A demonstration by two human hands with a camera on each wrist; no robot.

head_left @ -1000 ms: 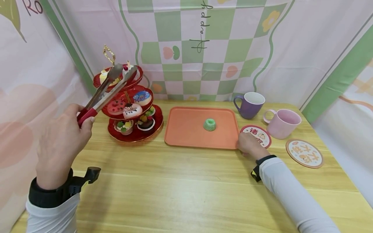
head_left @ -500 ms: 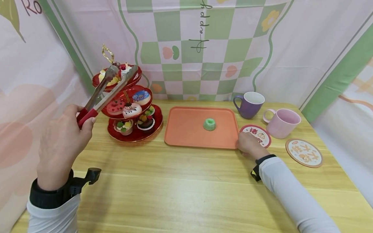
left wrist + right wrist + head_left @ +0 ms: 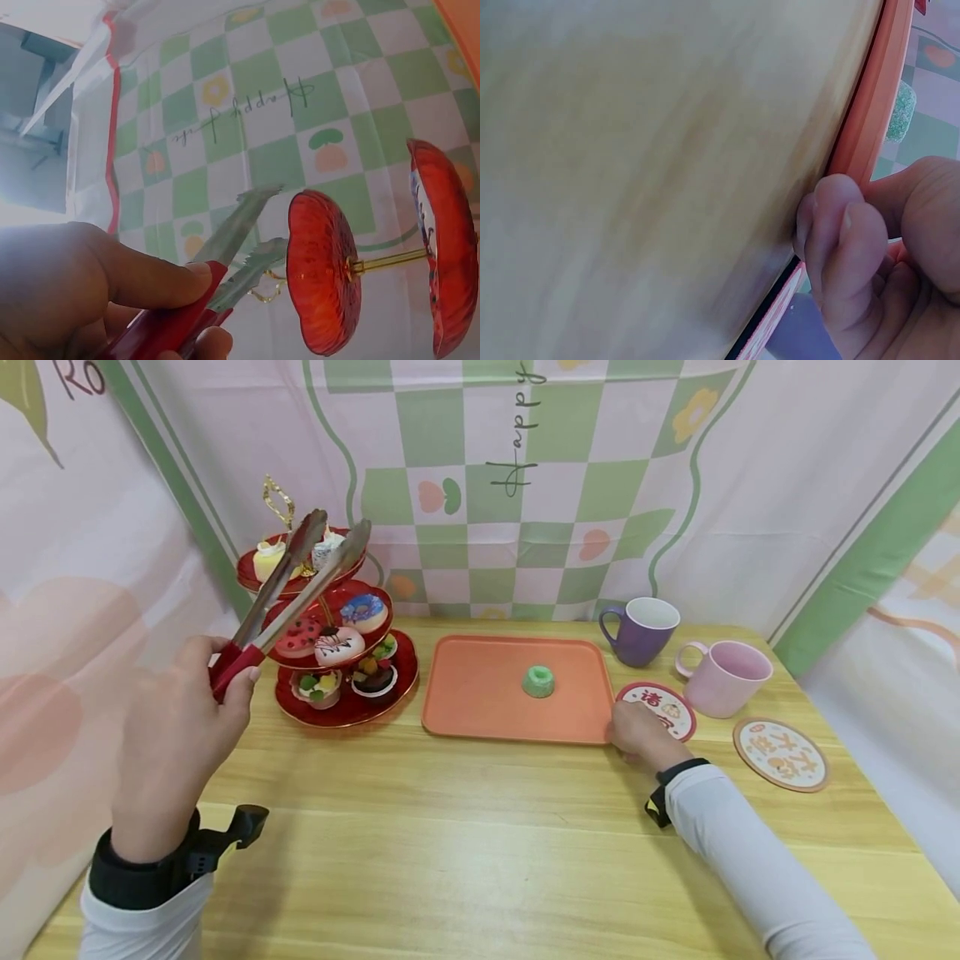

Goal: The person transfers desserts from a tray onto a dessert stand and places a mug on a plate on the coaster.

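My left hand (image 3: 180, 727) grips metal tongs (image 3: 294, 612) by their red handles. Their two tips stand apart in front of the top tier of a red cake stand (image 3: 407, 672), with nothing between them. In the left wrist view, the tongs' scalloped ends show beside the red top plate (image 3: 322, 277). My right hand (image 3: 640, 731) holds the front right corner of an orange tray (image 3: 480, 685). Its thumb lies over the rim and its fingers are curled at the outer edge in the right wrist view. A small green ring-shaped cake (image 3: 538, 682) sits right of the tray's middle.
Pastries (image 3: 339, 645) and cupcakes (image 3: 375, 679) fill the stand's tiers. Behind my right hand stand a purple mug (image 3: 639, 639) and a pink mug (image 3: 723, 681). Two round coasters (image 3: 782, 755) lie near them. A checked cloth (image 3: 495, 510) hangs at the table's back.
My left hand and the tongs have shifted a little to the right, and the tips have risen in the head view. My right hand, the tray and the green cake have stayed in place.
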